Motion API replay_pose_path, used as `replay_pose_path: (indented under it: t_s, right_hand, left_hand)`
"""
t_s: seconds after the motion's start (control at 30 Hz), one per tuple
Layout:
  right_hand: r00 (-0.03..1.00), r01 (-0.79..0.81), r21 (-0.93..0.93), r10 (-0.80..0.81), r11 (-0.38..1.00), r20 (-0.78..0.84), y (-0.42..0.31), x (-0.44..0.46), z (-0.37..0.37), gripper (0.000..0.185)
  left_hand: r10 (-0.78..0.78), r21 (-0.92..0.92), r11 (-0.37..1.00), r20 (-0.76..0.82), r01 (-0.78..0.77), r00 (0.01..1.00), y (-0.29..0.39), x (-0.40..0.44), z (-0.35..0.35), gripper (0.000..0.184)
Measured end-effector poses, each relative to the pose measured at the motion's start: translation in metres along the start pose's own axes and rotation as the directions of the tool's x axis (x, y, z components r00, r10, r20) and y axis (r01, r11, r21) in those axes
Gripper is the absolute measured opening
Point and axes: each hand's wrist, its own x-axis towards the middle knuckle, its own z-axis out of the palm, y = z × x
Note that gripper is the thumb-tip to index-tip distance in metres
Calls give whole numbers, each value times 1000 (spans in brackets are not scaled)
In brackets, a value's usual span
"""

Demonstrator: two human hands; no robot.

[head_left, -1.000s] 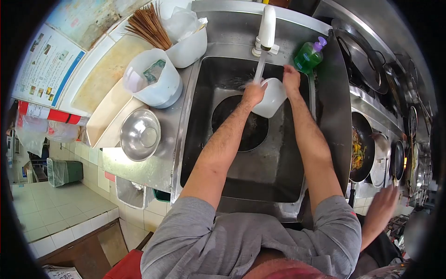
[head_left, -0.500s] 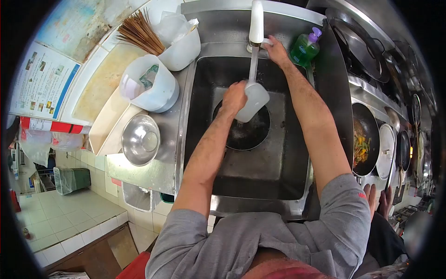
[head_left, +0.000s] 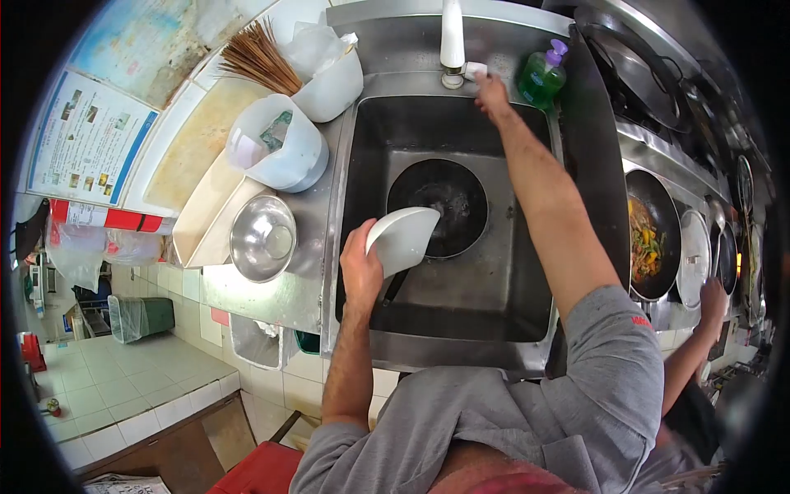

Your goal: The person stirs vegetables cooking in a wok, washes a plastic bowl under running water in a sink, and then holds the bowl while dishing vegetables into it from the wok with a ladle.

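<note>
My left hand (head_left: pixel 362 265) grips the edge of a white plate (head_left: pixel 405 240), tilted over the left part of the sink (head_left: pixel 510 284). Below and behind it, a black frying pan (head_left: pixel 448 198) sits on the sink floor, its handle pointing toward me. Blurred, my right hand (head_left: pixel 494 97) is at the white tap lever (head_left: pixel 475 70); whether its fingers touch the lever I cannot tell. The white tap (head_left: pixel 453 37) shows no stream of water.
Left of the sink stand a steel bowl (head_left: pixel 263 239), a white tub (head_left: pixel 304 156) and a bundle of thin sticks (head_left: pixel 259 62). A green soap bottle (head_left: pixel 541 82) is at the back right corner. Beyond, a wok of food (head_left: pixel 650 247) stands near another person's hand (head_left: pixel 713 298).
My left hand has brought the plate out from under the tap, toward me and to the left. The water stream has stopped. The other person's hand has moved up toward the pans.
</note>
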Motion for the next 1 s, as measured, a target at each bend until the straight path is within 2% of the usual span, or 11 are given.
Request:
replay_pose_path:
  t_s: [0.1,0.2,0.27,0.33,0.37,0.53,0.67,0.73,0.8,0.93,1.0]
  right_hand:
    - [964,-191,225,140,955,225,16,-85,1,26]
    - [851,-35,-19,39,999,524,18,-208,-12,19]
    - [890,53,65,-77,996,450,19,-278,-18,35]
    - [937,197,54,-204,979,284,20,-335,-31,34]
    - [945,200,138,-228,970,235,16,-363,-42,32]
    - [990,131,156,-136,979,23,-20,-500,-99,32]
    - [983,-10,112,31,994,-181,-4,-605,-118,32]
    - [968,-20,173,63,985,-244,20,-652,-123,32]
    - [939,-130,192,183,973,-292,30,-704,-133,32]
    - [846,-319,140,348,937,-403,73,-803,-159,33]
    - [751,-349,270,440,897,-493,92,-851,-174,33]
  left_hand:
    - [-3,-65,998,-62,-1,998,-5,-27,-12,29]
    - [9,-117,993,-19,-11,1000,-19,-40,-18,27]
    - [54,-117,992,16,-52,998,-24,-48,-30,27]
    - [-13,-188,982,19,17,1000,-21,-58,-44,28]
    - [46,-215,976,67,-31,997,-26,-61,-48,28]
    - [123,-425,903,110,-65,986,-24,-77,-83,28]
    - [307,-437,877,197,-197,931,-2,-104,-111,29]
    - [407,-488,835,238,-254,882,3,-121,-110,30]
    - [411,-575,803,349,-154,842,11,-143,-99,30]
    - [604,-637,742,501,-209,620,44,-206,-68,27]
    - [700,-672,689,521,-271,488,70,-247,-52,27]
